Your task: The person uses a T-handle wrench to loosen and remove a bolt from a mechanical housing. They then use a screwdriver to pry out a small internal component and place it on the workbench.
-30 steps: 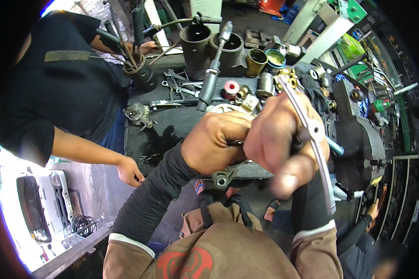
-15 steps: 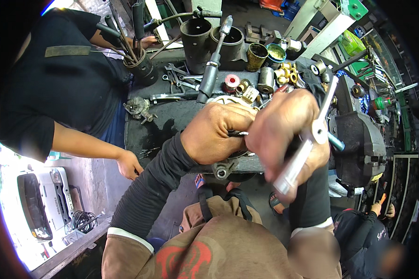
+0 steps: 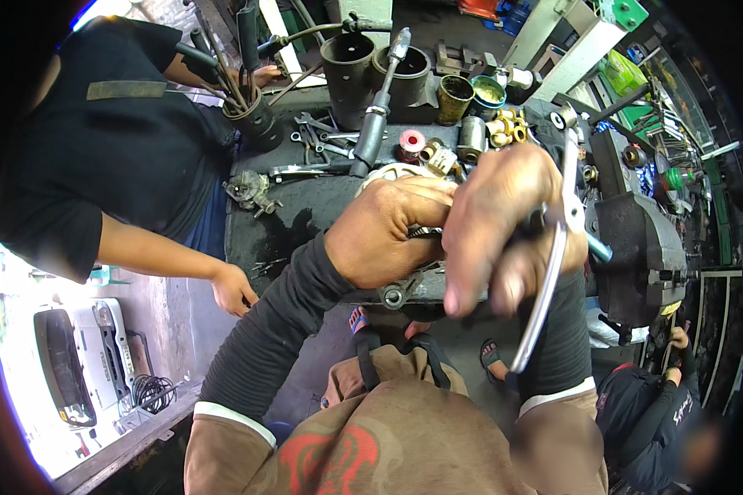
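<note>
My left hand (image 3: 380, 235) is closed low over the dark workbench (image 3: 281, 239), gripping something hidden at a cream-coloured metal part (image 3: 388, 175). Just right of it, my right hand (image 3: 499, 219) is wrapped round a tool with a long silver bar (image 3: 538, 313) and a pivot hub; its fingers are partly blurred. A pale blue bar (image 3: 598, 247) sticks out beyond that hand. A metal fitting with a round boss (image 3: 395, 295) shows below my left hand at the bench's front edge.
A co-worker (image 3: 115, 140) stands left, another (image 3: 644, 412) crouches lower right. The bench holds black cylinders (image 3: 347, 82), a rod tool (image 3: 371, 136), wrenches (image 3: 326, 148), brass fittings (image 3: 508, 128) and a small metal assembly (image 3: 252, 194). A dark bulky vise (image 3: 636, 256) sits right.
My right hand and its silver bar have turned and shifted, the bar swinging round the hub. My left hand has stayed in place. The crouching co-worker's hands have moved up.
</note>
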A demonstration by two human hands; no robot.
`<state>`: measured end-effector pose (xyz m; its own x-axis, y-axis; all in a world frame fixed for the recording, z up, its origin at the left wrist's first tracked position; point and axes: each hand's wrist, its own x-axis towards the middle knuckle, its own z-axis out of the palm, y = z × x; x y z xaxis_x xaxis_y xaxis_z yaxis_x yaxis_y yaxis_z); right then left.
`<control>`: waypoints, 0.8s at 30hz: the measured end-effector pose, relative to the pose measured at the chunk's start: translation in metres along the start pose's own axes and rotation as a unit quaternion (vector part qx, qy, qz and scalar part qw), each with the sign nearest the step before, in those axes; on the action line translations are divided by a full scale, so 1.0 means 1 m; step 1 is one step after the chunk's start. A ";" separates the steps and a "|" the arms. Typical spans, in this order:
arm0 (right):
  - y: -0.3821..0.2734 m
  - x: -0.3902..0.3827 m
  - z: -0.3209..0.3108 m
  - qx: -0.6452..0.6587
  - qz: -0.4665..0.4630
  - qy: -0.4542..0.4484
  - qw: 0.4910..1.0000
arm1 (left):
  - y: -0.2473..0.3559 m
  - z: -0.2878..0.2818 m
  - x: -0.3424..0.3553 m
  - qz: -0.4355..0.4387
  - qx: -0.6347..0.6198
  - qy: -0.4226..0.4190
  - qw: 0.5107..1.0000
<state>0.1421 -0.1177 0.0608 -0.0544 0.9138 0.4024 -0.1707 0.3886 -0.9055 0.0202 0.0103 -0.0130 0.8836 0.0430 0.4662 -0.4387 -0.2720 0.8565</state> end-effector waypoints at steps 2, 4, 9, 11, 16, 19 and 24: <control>0.001 0.003 0.005 -0.013 0.056 0.040 0.998 | -0.003 -0.001 -0.003 -0.010 -0.029 0.025 0.999; -0.010 0.000 0.037 -0.154 0.086 0.237 0.955 | -0.007 0.001 -0.008 0.005 -0.029 0.056 0.998; 0.023 0.002 0.078 -0.181 -0.045 0.510 0.839 | -0.001 -0.001 -0.009 -0.116 -0.098 0.063 0.986; 0.011 0.002 0.055 -0.136 0.004 0.355 0.925 | -0.006 -0.002 -0.006 -0.125 -0.137 0.055 0.981; -0.005 0.003 0.011 -0.007 0.117 0.045 0.992 | 0.016 -0.001 -0.001 -0.108 -0.154 0.054 0.981; 0.004 -0.007 0.034 -0.202 0.056 0.245 0.947 | 0.001 -0.005 -0.006 -0.121 -0.115 0.048 0.985; 0.023 0.000 0.073 -0.230 -0.047 0.435 0.869 | -0.007 -0.006 -0.014 -0.118 -0.099 0.057 0.986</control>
<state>0.0662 -0.1171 0.0503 0.7375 0.5415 0.4035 0.2872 0.2893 -0.9131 0.0097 0.0170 -0.0241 0.9454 0.1943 0.2615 -0.2570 -0.0488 0.9652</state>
